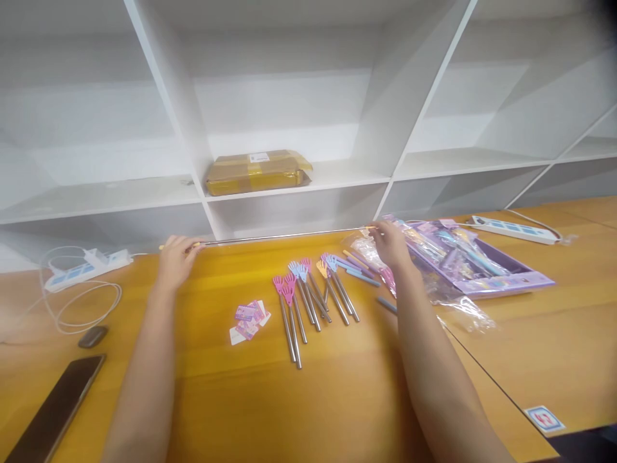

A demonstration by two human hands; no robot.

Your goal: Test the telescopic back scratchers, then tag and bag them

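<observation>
A long thin metal rod (284,236), a telescopic back scratcher pulled out to full length, stretches across the far side of the wooden table (337,399). My left hand (174,257) pinches its yellow end at the left. My right hand (391,244) grips the other end at the right. Between my arms lie several collapsed back scratchers (313,296) with pink, blue, purple and yellow claw heads. A few small pink cards (248,318) lie to their left.
A purple display box (477,260) with clear plastic wrapping sits at the right, a power strip (513,228) behind it. Another power strip (87,265) with white cable, a phone (55,408) and a small dark object (92,335) lie at the left. White shelves hold a brown parcel (258,171).
</observation>
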